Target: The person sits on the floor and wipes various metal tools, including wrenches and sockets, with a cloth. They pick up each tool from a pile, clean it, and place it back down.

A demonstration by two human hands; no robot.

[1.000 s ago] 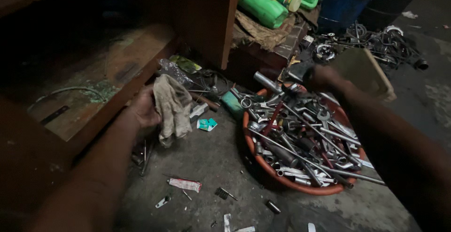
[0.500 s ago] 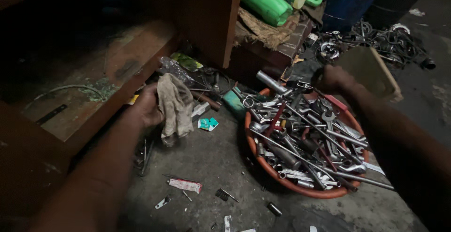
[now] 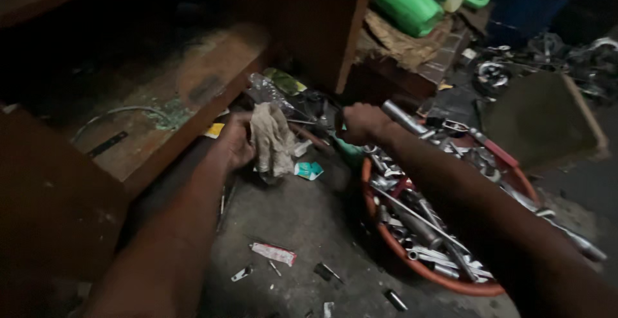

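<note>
Nearby, tool-filled orange basin (image 3: 412, 268) beside right hand (image 3: 362, 123).

Both bare forearms reach forward from the bottom of the view, converging toward the middle. The left hand (image 3: 235, 143) is extended with its back up and fingers curled closed in a grip. The right hand (image 3: 362, 123) sits near it, slightly farther forward, clenched into a loose fist with the knuckles facing left.
</note>
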